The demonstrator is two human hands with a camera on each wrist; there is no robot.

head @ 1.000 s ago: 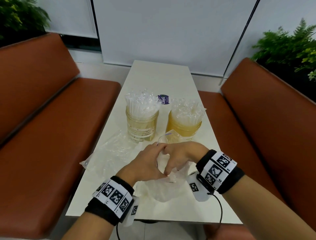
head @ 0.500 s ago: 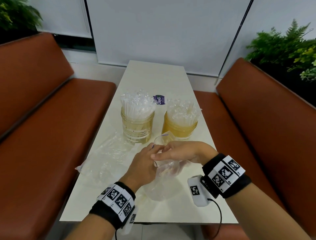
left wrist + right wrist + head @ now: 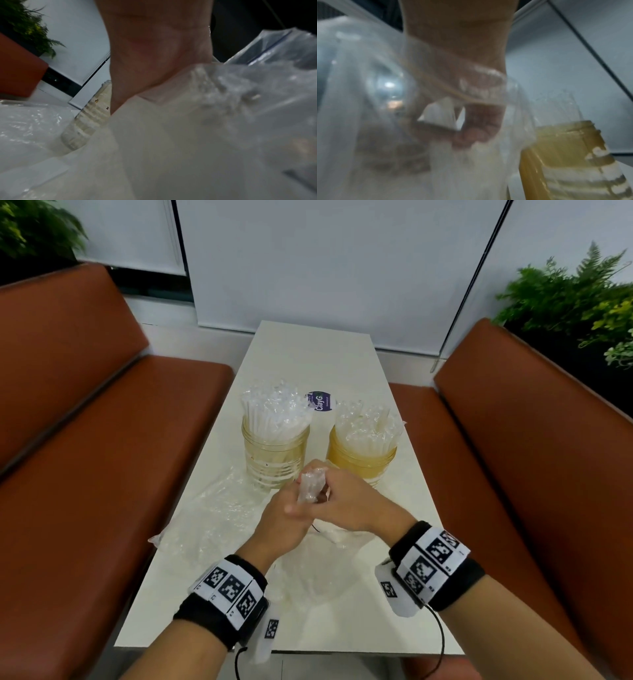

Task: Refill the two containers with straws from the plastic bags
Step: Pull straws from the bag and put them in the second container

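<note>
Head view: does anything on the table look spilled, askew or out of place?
Nothing is spilled. Both containers, the pale one and the amber one, stand upright and packed with straws. A crumpled plastic bag lies loose at the table's left edge, slightly overhanging. The hands hold a small bunch of wrapped straws.

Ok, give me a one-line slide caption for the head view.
Both hands gather a bunched plastic bag before two straw-filled containers.

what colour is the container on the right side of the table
The right container is translucent amber-yellow, deeper than its paler neighbour; the head view shows it best.
</note>
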